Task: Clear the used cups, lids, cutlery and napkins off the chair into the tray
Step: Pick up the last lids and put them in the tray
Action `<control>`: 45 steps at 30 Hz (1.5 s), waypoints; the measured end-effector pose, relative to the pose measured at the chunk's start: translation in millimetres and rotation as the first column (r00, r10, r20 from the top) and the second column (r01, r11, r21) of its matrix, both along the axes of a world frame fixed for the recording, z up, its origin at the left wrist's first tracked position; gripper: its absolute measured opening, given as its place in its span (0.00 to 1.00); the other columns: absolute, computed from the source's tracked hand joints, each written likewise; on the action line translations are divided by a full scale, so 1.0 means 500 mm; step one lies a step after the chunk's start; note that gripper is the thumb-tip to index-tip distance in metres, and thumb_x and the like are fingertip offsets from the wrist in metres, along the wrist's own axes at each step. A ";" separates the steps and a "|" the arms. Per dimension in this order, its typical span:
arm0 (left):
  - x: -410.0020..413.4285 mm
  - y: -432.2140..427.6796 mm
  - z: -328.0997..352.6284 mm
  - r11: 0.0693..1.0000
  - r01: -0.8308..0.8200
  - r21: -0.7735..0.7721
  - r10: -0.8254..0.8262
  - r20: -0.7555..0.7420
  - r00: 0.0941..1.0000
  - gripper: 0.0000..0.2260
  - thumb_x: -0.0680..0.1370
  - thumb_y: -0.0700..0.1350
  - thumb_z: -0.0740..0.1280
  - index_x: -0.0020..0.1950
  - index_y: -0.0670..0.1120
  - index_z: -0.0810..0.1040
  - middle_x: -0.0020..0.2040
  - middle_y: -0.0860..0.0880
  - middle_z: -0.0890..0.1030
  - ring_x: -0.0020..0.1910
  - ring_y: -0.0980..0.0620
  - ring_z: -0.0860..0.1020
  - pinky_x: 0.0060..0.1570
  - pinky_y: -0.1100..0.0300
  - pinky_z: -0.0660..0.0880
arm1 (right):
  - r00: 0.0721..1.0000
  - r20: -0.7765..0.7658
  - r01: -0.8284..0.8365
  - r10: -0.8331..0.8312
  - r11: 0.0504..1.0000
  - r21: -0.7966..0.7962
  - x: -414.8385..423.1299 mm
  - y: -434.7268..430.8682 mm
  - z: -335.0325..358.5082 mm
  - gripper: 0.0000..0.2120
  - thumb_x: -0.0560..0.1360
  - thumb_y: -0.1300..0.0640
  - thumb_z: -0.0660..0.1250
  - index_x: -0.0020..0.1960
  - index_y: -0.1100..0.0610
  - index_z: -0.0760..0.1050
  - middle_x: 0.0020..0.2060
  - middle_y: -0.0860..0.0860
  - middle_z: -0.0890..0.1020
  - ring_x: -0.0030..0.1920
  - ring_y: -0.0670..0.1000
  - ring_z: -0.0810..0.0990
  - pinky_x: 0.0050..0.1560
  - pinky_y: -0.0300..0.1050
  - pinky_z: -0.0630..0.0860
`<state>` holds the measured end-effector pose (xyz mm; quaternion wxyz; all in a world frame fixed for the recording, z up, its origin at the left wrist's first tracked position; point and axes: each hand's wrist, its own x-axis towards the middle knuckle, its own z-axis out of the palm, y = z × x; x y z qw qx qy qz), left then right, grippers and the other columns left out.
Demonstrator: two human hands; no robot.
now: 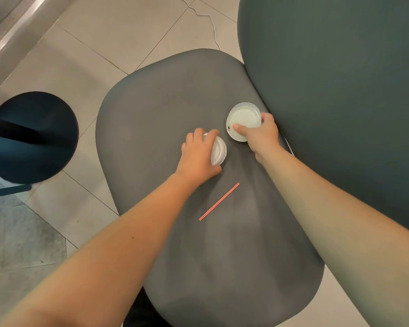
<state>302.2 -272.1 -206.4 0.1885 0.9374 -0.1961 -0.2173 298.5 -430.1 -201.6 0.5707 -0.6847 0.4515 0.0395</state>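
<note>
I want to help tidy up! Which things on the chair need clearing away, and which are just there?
For the job:
- white lid, held by the left hand
- clear cup, held by the right hand
- red straw lying on the chair seat

Just there:
- round black table base
- white cable on the floor
- chair backrest

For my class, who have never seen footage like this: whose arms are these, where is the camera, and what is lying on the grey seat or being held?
There is no machine here. A person wears a wide-angle camera on the head, looking down at their own bare arms. The left hand grips a white plastic lid on the grey chair seat. The right hand holds a clear cup with a pale inside, near the backrest. A thin red straw lies loose on the seat. No tray shows in this picture.
</note>
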 end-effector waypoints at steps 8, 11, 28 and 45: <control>-0.193 0.014 0.027 0.988 -0.098 -0.120 0.064 -0.259 0.964 0.52 0.55 0.62 0.80 0.74 0.51 0.62 0.64 0.45 0.64 0.62 0.45 0.65 0.65 0.51 0.65 | 0.979 0.034 0.194 -0.200 0.972 0.129 -0.199 0.023 0.017 0.13 0.71 0.59 0.74 0.54 0.52 0.76 0.44 0.45 0.81 0.44 0.46 0.80 0.44 0.44 0.77; -0.240 0.016 0.012 0.995 -0.063 -0.080 0.034 -0.327 0.944 0.51 0.63 0.65 0.75 0.78 0.51 0.54 0.71 0.46 0.58 0.70 0.46 0.57 0.71 0.52 0.57 | 0.980 -0.017 0.199 -0.199 0.973 0.119 -0.279 0.032 0.020 0.12 0.72 0.58 0.73 0.55 0.52 0.77 0.44 0.45 0.82 0.42 0.44 0.80 0.38 0.40 0.73; -0.221 -0.005 0.032 0.993 0.059 0.105 -0.009 -0.418 0.908 0.33 0.60 0.51 0.82 0.59 0.43 0.72 0.58 0.47 0.70 0.51 0.43 0.77 0.44 0.53 0.73 | 0.874 -0.173 0.480 -0.454 0.752 0.452 -0.364 0.046 0.025 0.17 0.75 0.62 0.71 0.63 0.57 0.75 0.55 0.53 0.82 0.55 0.53 0.81 0.52 0.50 0.80; -0.254 0.038 0.031 0.999 -0.047 -0.017 0.032 -0.515 0.857 0.20 0.62 0.47 0.80 0.40 0.47 0.70 0.39 0.51 0.77 0.38 0.48 0.72 0.32 0.58 0.66 | 0.941 -0.262 -0.178 0.213 0.972 0.151 -0.330 0.050 0.017 0.14 0.66 0.60 0.75 0.50 0.54 0.77 0.47 0.55 0.84 0.50 0.57 0.83 0.54 0.60 0.79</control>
